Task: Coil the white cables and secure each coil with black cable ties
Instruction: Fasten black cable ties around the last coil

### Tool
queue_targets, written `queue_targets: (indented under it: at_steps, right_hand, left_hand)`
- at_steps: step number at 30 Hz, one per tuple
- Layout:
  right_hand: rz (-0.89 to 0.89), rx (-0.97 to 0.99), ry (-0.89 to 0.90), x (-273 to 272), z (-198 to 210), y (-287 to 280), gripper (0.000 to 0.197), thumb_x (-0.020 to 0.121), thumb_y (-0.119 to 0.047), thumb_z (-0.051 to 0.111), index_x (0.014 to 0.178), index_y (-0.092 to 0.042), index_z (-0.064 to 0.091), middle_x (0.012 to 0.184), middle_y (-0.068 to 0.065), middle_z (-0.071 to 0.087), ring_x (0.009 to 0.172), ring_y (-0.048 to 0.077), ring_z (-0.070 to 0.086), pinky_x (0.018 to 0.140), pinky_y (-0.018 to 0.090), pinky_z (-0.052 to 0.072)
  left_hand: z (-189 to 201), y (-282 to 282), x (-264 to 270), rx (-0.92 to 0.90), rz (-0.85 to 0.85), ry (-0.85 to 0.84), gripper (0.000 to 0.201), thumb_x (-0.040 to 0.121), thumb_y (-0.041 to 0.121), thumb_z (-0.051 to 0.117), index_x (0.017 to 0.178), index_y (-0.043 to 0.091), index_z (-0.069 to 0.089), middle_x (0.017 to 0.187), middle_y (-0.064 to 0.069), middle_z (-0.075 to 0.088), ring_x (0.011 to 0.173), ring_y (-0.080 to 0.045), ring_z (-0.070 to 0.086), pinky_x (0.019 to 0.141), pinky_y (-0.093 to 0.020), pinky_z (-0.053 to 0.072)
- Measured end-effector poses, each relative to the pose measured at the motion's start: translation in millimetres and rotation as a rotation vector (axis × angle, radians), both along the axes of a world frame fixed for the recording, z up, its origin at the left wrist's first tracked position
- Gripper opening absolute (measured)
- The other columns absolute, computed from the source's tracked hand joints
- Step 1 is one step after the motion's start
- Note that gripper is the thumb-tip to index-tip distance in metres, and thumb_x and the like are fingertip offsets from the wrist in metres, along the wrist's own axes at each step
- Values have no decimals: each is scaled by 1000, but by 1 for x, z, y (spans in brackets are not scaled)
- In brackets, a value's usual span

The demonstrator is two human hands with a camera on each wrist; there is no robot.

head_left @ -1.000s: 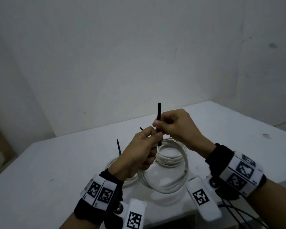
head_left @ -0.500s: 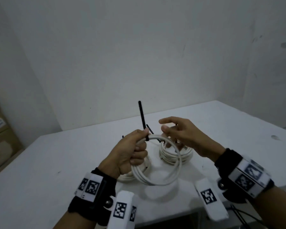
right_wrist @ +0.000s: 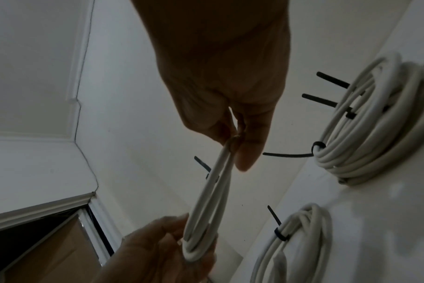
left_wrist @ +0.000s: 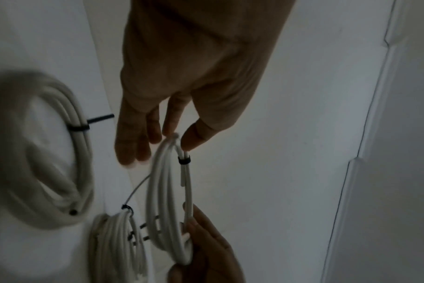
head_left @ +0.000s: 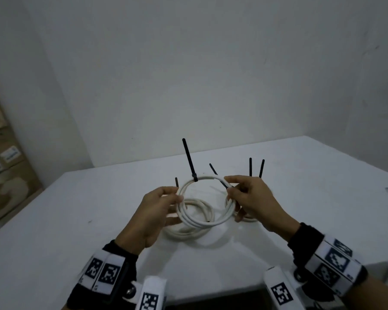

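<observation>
Since half a second ago, right hand (head_left: 252, 198) has closed onto the held coil (head_left: 207, 201), pinching its right side; left hand (head_left: 154, 211) pinches the left. Coil is raised above the table (head_left: 65, 220), apparently clear of two tied coils (right_wrist: 366, 134).

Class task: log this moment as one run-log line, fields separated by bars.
left hand: pinches held coil | right hand: pinches opposite side | cable tie: cinched, tail up | tied coils: on table

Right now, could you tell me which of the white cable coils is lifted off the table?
The coil held between both hands, left hand and right hand gripping opposite sides; the other coils lie on the table.
</observation>
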State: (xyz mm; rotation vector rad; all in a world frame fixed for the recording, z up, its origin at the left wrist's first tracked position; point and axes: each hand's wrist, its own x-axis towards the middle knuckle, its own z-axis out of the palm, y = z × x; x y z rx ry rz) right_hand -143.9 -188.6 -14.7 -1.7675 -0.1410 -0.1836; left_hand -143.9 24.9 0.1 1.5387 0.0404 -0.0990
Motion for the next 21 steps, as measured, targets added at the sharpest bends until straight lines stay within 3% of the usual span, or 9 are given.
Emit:
queue_targets:
  at_steps: [4, 10, 16, 19, 21]
  right_hand:
    - [11, 29, 34, 8, -12, 12, 27, 90, -4, 58, 117, -4, 61, 71, 13, 64, 41, 12, 52, 40, 29, 51]
    - [10, 1, 46, 16, -21, 32, 14, 87, -11, 65, 97, -1, 66, 69, 12, 65, 48, 15, 54, 45, 31, 52]
    - [86, 28, 73, 15, -24, 38, 40, 84, -9, 69, 122, -6, 59, 73, 7, 56, 57, 11, 55, 44, 27, 50]
    - [10, 37, 55, 17, -26, 36, 37, 82, -7, 69, 118, -8, 59, 73, 6, 57, 53, 16, 57, 49, 32, 53]
    - [-41, 33, 31, 18, -27, 33, 33, 81, -8, 71, 112, -6, 60, 78, 11, 61, 53, 17, 59, 50, 34, 54]
  left_hand:
    - [-15, 19, -11, 50, -21, -53, 18, 89, 4, 62, 105, -2, 68, 75, -14, 70, 61, -20, 66, 55, -29, 56]
    - [-26, 39, -2, -116, 49, 54, 29, 85, 5, 65, 110, -9, 62, 80, -16, 67, 58, -19, 64, 53, -27, 55]
    - [-35, 45, 7, -124, 99, 76, 30, 82, 3, 69, 108, -11, 62, 71, -13, 65, 53, -17, 62, 51, -26, 55]
    - [-37, 40, 8, -77, 99, 60, 23, 83, 2, 69, 103, -9, 66, 67, -11, 66, 52, -17, 62, 50, -26, 55]
    - [-37, 35, 10, -57, 105, 50, 20, 83, 1, 69, 100, -8, 67, 67, -12, 67, 52, -17, 63, 50, -26, 55]
